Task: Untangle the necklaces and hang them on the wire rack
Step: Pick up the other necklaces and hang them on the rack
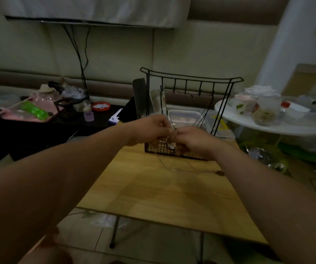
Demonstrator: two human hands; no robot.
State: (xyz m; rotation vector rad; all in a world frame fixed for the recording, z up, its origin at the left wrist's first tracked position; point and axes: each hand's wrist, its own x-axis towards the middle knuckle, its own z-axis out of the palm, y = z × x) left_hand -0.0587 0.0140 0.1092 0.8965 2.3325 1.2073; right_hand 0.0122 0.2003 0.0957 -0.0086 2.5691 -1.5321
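A black wire rack (191,80) stands at the far end of a small wooden table (172,191). My left hand (149,128) and my right hand (193,140) meet in front of the rack's mesh base, both pinching a thin silver necklace (169,144) whose loop hangs between them. Dark cords (203,113) hang from the rack's hooks on the right side. Another thin chain (197,167) lies on the table below my right wrist, ending in a small dark pendant (220,173).
A white round table (267,126) crowded with cups and jars stands at the right. A dark low surface at the left carries a pink tray (27,115), a green object and a red bowl (101,106). Clear plastic boxes (183,115) sit behind the rack. Bags litter the floor at right.
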